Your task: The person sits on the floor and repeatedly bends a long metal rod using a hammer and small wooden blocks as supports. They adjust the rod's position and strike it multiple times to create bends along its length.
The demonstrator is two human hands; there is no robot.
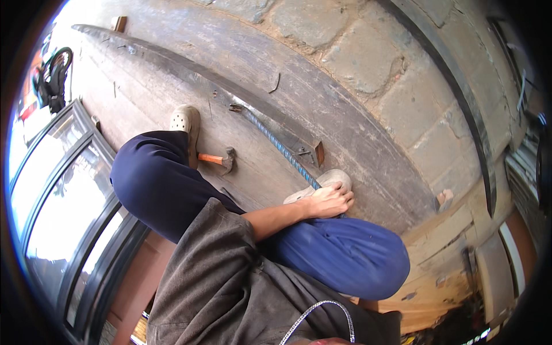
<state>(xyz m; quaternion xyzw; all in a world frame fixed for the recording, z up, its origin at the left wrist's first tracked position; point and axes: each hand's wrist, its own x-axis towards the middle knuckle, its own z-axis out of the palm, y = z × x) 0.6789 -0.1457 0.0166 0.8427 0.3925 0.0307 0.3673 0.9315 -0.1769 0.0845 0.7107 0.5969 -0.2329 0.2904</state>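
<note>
My left hand (330, 200) is closed around a blue ribbed pry bar (279, 146), near my right shoe (335, 179). The bar slants up and left, its forked metal end by the edge of a long dark wooden board (184, 72). Only a bit of my right forearm (368, 305) shows below my bent right knee; the right hand is hidden. A hammer with an orange handle (211, 158) lies beside my left shoe (185, 119). Close to the bar is a small wood block (319, 154), with nails or metal bits next to it.
A bent metal piece (276, 83) lies on the planks. Another wood block (119, 23) sits at the board's far left end. Stone paving (368, 63) borders the planks, with a curved dark strip (460, 75) across it. Dark-framed glass panels (63, 167) stand at left, a motorbike (56, 77) beyond.
</note>
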